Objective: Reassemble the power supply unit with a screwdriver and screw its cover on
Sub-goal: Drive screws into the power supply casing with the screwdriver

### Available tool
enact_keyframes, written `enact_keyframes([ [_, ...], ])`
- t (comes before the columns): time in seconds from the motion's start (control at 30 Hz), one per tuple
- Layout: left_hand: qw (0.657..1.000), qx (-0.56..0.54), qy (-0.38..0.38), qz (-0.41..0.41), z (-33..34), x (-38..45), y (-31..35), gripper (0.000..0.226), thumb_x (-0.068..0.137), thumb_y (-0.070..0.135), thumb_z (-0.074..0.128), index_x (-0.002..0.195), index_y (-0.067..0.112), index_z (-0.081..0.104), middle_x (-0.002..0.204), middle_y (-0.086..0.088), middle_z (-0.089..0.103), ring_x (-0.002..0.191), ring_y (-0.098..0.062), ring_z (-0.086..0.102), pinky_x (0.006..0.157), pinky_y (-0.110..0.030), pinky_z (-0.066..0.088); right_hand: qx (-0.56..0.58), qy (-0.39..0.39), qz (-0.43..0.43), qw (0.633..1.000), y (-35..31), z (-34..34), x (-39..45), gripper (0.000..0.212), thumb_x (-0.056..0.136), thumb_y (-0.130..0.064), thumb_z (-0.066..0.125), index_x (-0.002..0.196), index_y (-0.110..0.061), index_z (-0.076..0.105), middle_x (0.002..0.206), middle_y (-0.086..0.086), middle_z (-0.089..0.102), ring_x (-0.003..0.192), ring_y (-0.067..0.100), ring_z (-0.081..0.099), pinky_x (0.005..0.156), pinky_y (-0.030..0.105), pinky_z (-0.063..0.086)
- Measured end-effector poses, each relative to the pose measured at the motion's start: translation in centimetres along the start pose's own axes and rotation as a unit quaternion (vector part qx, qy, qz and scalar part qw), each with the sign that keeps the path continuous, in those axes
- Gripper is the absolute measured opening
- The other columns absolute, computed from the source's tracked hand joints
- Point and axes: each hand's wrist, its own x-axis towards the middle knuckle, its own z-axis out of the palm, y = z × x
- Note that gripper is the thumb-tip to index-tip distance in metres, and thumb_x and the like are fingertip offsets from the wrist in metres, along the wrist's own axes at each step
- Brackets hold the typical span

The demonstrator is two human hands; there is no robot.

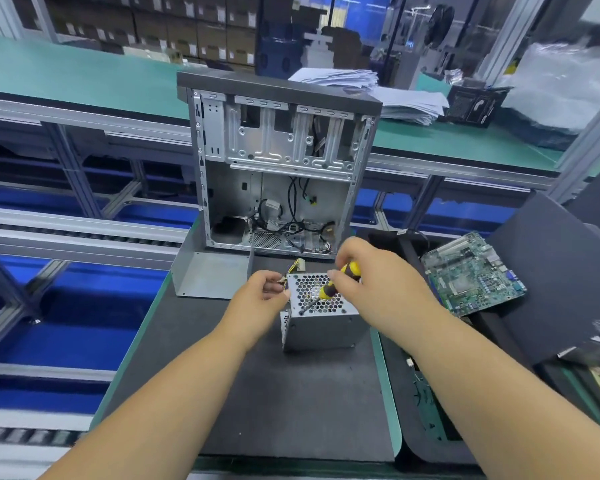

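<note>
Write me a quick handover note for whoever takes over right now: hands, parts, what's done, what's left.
Right hand grips the screwdriver, tip down at the near-left corner of the honeycomb grille. Left hand steadies the power supply unit at its left edge, by the cables. The unit stands on the dark mat before the open computer case. A loose bent metal panel lies to the left. Cover seems on; screws seated cannot be told. Left: finish the screws.

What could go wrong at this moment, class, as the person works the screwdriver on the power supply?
1. The power supply stands on a narrow side; the left hand touches only its top corner, so pressure could tip it.
2. The right hand holds the screwdriver slanted across the grille, so its tip may slip.
3. Yellow wires beside the left hand could get pinched.
</note>
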Motion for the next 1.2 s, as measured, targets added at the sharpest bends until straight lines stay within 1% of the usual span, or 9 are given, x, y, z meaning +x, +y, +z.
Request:
enact_keyframes([
  [0.1,0.997,-0.029,-0.041,-0.058,0.7,0.4,-0.7,0.026,0.092,0.026,0.064,0.117,0.018,0.062,0.103,-0.001,0.07,0.097,-0.013,0.065,0.091,-0.03,0.05,0.21,0.079,0.088,0.971,3.1,-0.8,-0.7,0.008,0.091,-0.031,0.057,0.085,-0.032,0.061,0.065,-0.017,0.067,0.051,0.002,0.048,0.046,0.015,0.039],
  [0.23,0.993,-0.078,-0.031,-0.081,1.4,1.2,-0.7,0.024,0.093,0.024,0.065,0.114,0.013,0.064,0.112,-0.01,0.07,0.104,-0.023,0.066,0.102,-0.041,0.048,0.373,0.169,0.228,0.883,7.1,-0.9,-0.6,0.012,0.088,-0.027,0.061,0.086,-0.021,0.071,0.068,0.0,0.07,0.058,0.007,0.052,0.055,0.024,0.038],
  [0.37,0.987,-0.095,-0.071,-0.105,1.6,2.3,0.0,0.026,0.092,0.017,0.066,0.117,0.01,0.064,0.112,-0.009,0.07,0.105,-0.022,0.067,0.098,-0.036,0.051,0.495,0.122,0.314,0.801,9.4,0.2,-0.4,0.006,0.092,-0.01,0.057,0.089,-0.009,0.062,0.071,0.006,0.072,0.056,0.011,0.058,0.054,0.024,0.042],
  [0.47,0.987,-0.059,-0.113,-0.093,1.4,2.5,0.3,0.027,0.088,0.007,0.069,0.115,0.007,0.066,0.111,-0.015,0.071,0.109,-0.032,0.066,0.101,-0.043,0.05,0.535,0.069,0.331,0.774,9.8,1.4,-0.4,0.012,0.096,-0.008,0.051,0.097,-0.007,0.062,0.074,0.008,0.074,0.062,0.016,0.062,0.061,0.028,0.044],
  [0.6,0.99,-0.026,-0.133,-0.036,1.2,1.6,0.4,0.037,0.081,-0.002,0.073,0.112,0.018,0.068,0.108,-0.018,0.071,0.094,-0.026,0.068,0.095,-0.041,0.054,0.524,0.052,0.319,0.788,10.1,2.8,-0.5,0.025,0.097,0.001,0.043,0.107,-0.008,0.064,0.084,0.011,0.074,0.072,0.022,0.063,0.066,0.03,0.048],
  [0.77,0.986,0.051,-0.158,0.022,0.9,-0.3,0.2,0.055,0.077,-0.005,0.075,0.115,0.034,0.067,0.097,-0.004,0.068,0.079,-0.008,0.063,0.061,-0.02,0.052,0.446,0.05,0.323,0.833,10.9,4.1,-0.6,0.03,0.093,0.004,0.042,0.106,-0.013,0.064,0.086,0.007,0.073,0.082,0.025,0.064,0.072,0.037,0.05],
  [0.97,0.969,0.177,-0.137,0.1,-0.1,-2.4,-1.2,0.06,0.073,0.006,0.08,0.114,0.046,0.064,0.106,0.013,0.066,0.099,0.002,0.062,0.089,-0.01,0.045,0.415,0.023,0.33,0.847,11.9,6.3,-0.1,0.025,0.089,0.003,0.044,0.101,-0.012,0.061,0.087,0.007,0.072,0.091,0.026,0.063,0.087,0.046,0.051],
  [1.07,0.963,0.204,-0.13,0.122,-0.1,-3.1,-2.3,0.064,0.072,0.01,0.082,0.111,0.056,0.06,0.107,0.019,0.065,0.102,0.007,0.059,0.089,-0.002,0.038,0.402,0.01,0.333,0.853,12.1,7.1,0.3,0.025,0.088,0.001,0.047,0.103,-0.013,0.062,0.088,0.005,0.072,0.097,0.025,0.065,0.092,0.046,0.052],
  [1.2,0.96,0.236,-0.12,0.094,-1.1,-3.5,-4.3,0.059,0.069,0.01,0.084,0.098,0.054,0.06,0.099,0.02,0.065,0.096,0.008,0.061,0.087,-0.008,0.044,0.392,-0.002,0.342,0.854,12.2,7.8,0.9,0.037,0.084,0.0,0.05,0.119,-0.01,0.059,0.085,0.001,0.074,0.099,0.021,0.065,0.1,0.052,0.047],
])
